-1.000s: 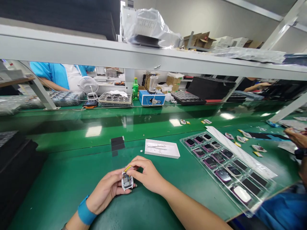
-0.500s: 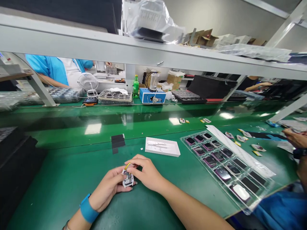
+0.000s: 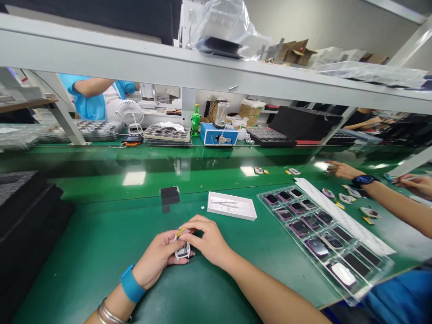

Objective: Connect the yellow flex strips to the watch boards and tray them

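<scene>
White device (image 3: pixel 182 250) between both hands (image 3: pixel 209 240)

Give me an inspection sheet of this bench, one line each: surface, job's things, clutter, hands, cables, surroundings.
Surface: green bench mat, glossy, no damage seen.
Job's things: small white device with a yellow strip.
Clutter: white box; clear tray of dark-screened devices; black foam stack.
Hands: left hand holds the device; right hand pinches at its top.
Cables: thin white cable on the far bench.
Surroundings: co-worker's hand at right; grey shelf overhead; desk fan beyond.
</scene>
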Motion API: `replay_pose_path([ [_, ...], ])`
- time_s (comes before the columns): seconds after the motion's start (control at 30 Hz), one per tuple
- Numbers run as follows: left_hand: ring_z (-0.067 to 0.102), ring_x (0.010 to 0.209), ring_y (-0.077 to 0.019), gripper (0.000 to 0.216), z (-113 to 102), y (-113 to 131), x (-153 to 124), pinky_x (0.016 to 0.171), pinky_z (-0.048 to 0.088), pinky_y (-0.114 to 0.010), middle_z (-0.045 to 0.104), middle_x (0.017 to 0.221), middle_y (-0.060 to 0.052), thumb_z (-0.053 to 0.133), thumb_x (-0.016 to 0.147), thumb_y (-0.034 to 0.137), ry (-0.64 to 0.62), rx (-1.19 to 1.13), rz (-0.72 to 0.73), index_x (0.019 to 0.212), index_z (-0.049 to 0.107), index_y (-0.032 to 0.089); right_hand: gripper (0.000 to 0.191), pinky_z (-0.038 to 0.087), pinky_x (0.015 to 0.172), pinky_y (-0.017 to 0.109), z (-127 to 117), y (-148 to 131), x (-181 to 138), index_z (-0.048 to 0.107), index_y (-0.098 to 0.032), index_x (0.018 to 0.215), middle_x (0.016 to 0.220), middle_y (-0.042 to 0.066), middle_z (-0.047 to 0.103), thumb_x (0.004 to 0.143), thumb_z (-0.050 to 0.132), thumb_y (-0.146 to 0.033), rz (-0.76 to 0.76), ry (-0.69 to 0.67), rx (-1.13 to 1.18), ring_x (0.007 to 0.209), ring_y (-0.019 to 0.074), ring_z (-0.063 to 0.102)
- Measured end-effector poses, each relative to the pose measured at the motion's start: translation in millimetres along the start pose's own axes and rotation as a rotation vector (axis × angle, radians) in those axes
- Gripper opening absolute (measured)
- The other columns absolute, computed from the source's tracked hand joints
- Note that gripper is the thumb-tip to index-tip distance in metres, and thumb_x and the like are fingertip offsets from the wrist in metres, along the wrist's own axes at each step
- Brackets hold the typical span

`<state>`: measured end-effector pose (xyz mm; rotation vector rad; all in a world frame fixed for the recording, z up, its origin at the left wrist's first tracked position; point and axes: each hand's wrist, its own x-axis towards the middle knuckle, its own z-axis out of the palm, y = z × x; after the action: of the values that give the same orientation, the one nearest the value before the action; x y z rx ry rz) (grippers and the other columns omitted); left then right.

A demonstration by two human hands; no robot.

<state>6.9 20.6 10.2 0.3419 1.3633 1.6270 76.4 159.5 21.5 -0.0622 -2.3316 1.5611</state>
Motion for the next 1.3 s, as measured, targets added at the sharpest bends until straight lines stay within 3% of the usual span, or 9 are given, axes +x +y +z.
replay_pose_path([
  [0.1, 0.065, 0.073, -0.0183, 0.027, -0.6, 2.3, -0.9, 0.062, 0.053, -0.026, 0.069, 0.078, -0.008, 0.067, 0.072, 0.028, 0.017, -0.023, -0.009, 0.095, 0.067, 0.013, 0.018, 0.046, 0.075, 0.025, 0.3, 4.4, 1.7, 0.070, -0.022, 0.091, 0.083, 0.001, 0.062, 0.074, 0.065, -0.015, 0.007, 0.002, 0.018, 0.078, 0.0126, 0.058],
  [0.2, 0.066, 0.073, -0.0183, 0.027, -6.6, 7.0, -0.6, 0.063, 0.054, -0.026, 0.070, 0.085, -0.010, 0.068, 0.071, 0.025, 0.120, -0.090, -0.003, 0.096, 0.066, 0.013, 0.023, 0.046, 0.073, 0.025, -1.2, 10.3, 4.1, 0.064, -0.020, 0.102, 0.085, 0.001, 0.062, 0.079, 0.060, -0.019, 0.038, 0.057, 0.036, 0.076, 0.0121, 0.057],
  [0.33, 0.067, 0.083, -0.0214, 0.025, -17.8, 12.7, 1.3, 0.076, 0.054, -0.032, 0.071, 0.091, -0.013, 0.065, 0.073, 0.016, 0.280, -0.206, 0.041, 0.098, 0.064, 0.012, 0.009, 0.043, 0.075, 0.027, -1.8, 16.3, 4.9, 0.065, -0.018, 0.079, 0.081, 0.001, 0.060, 0.079, 0.058, -0.013, 0.050, -0.002, -0.207, 0.081, 0.0139, 0.055],
  [0.43, 0.066, 0.088, -0.0228, 0.024, -21.1, 13.2, 2.5, 0.082, 0.053, -0.035, 0.071, 0.093, -0.015, 0.062, 0.075, 0.013, 0.282, -0.244, 0.051, 0.098, 0.063, 0.010, 0.008, 0.040, 0.084, 0.032, 2.9, 18.7, 3.3, 0.065, -0.018, 0.076, 0.086, 0.002, 0.060, 0.075, 0.064, -0.011, 0.014, -0.098, -0.402, 0.087, 0.0163, 0.053],
  [0.57, 0.065, 0.091, -0.0235, 0.025, -19.8, 10.6, 2.8, 0.081, 0.053, -0.034, 0.071, 0.093, -0.015, 0.061, 0.076, 0.012, 0.283, -0.238, 0.044, 0.101, 0.063, 0.010, 0.006, 0.038, 0.087, 0.033, 10.3, 19.7, 1.7, 0.066, -0.018, 0.078, 0.090, 0.003, 0.058, 0.075, 0.066, -0.013, 0.000, -0.115, -0.531, 0.087, 0.0165, 0.051],
  [0.9, 0.063, 0.097, -0.0261, 0.020, -19.4, 11.0, 4.5, 0.081, 0.055, -0.036, 0.070, 0.097, -0.014, 0.056, 0.079, 0.009, 0.285, -0.193, 0.031, 0.098, 0.062, 0.009, 0.007, 0.039, 0.082, 0.029, 17.4, 26.6, 4.6, 0.064, -0.018, 0.072, 0.089, 0.002, 0.057, 0.078, 0.063, -0.018, 0.040, -0.068, -0.607, 0.088, 0.0164, 0.050],
  [1.13, 0.064, 0.095, -0.0247, 0.025, -19.5, 11.1, 4.1, 0.082, 0.054, -0.035, 0.070, 0.095, -0.014, 0.056, 0.079, 0.008, 0.291, -0.213, 0.046, 0.103, 0.061, 0.010, 0.005, 0.038, 0.078, 0.031, 9.5, 18.8, -3.4, 0.055, -0.016, 0.080, 0.097, 0.004, 0.054, 0.084, 0.057, -0.017, -0.154, -0.149, -0.698, 0.091, 0.0174, 0.046],
  [1.3, 0.065, 0.092, -0.0236, 0.026, -19.4, 13.4, 3.8, 0.079, 0.054, -0.033, 0.070, 0.095, -0.015, 0.058, 0.078, 0.009, 0.293, -0.217, 0.029, 0.104, 0.061, 0.010, 0.003, 0.038, 0.084, 0.033, -0.6, 11.9, -0.3, 0.058, -0.018, 0.082, 0.094, 0.003, 0.053, 0.082, 0.061, -0.016, -0.097, -0.041, -0.585, 0.092, 0.0173, 0.046],
])
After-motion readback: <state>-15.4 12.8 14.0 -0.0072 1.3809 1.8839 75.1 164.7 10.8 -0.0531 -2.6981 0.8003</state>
